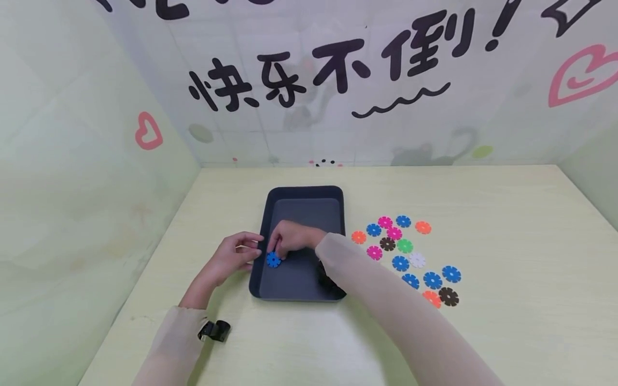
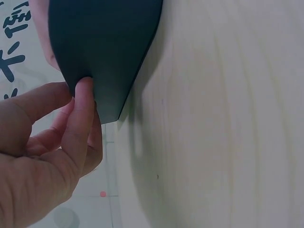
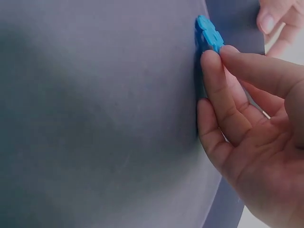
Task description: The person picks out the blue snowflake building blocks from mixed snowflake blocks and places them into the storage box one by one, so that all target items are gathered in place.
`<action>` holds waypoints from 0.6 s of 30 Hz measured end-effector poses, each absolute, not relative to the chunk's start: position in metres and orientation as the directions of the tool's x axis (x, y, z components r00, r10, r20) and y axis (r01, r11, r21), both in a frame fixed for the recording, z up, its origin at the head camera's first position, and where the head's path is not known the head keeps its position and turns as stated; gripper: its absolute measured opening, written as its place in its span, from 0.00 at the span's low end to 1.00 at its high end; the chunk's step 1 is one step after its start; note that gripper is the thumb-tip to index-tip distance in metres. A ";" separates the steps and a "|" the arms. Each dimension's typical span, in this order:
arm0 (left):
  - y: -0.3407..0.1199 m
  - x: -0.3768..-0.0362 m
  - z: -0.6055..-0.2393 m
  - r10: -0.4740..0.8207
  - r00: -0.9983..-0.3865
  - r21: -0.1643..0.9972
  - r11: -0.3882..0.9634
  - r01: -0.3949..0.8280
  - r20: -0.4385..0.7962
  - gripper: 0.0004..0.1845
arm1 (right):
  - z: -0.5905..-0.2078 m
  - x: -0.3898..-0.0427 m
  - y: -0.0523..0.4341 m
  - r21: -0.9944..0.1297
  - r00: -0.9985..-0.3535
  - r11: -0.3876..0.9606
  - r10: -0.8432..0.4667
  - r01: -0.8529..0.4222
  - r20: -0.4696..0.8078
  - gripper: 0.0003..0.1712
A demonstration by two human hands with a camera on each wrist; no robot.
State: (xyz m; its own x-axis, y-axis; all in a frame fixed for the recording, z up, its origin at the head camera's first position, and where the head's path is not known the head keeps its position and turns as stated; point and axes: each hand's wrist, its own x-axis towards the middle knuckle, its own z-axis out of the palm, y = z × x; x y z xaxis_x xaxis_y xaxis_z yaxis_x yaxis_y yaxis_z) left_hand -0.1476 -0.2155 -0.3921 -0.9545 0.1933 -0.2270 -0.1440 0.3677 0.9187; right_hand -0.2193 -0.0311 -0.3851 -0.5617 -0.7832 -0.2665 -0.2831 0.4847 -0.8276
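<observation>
A dark rectangular tray (image 1: 301,279) lies on the table. Inside it, near the left wall, my right hand (image 1: 292,236) pinches a blue notched plastic disc (image 1: 273,260) between thumb and fingertip. The right wrist view shows this disc (image 3: 210,33) edge-on, close to the tray floor. On the tray's left side, my left hand (image 1: 232,258) holds the rim. In the left wrist view its thumb and a finger (image 2: 84,99) sit on either side of the rim, and the tray's outer wall (image 2: 102,52) fills the top.
Right of the tray lie several loose notched discs, among them a green disc (image 1: 405,246), a white disc (image 1: 417,260) and a brown disc (image 1: 449,296). Some overlap. The right sleeve (image 1: 381,300) crosses the tray's right edge. A printed wall (image 1: 299,134) stands behind the table.
</observation>
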 end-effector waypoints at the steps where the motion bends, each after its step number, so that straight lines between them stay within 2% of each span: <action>1: -0.216 -0.148 -0.392 0.191 -0.955 0.919 0.368 -0.145 -0.227 0.19 | -0.385 -0.219 -0.032 -0.824 -0.563 0.488 -0.782 -0.289 -0.266 0.10; 18: -0.215 -0.148 -0.391 0.181 -0.956 0.916 0.370 -0.152 -0.231 0.20 | -0.385 -0.211 -0.041 -0.748 -0.634 0.570 -0.726 -0.340 -0.266 0.05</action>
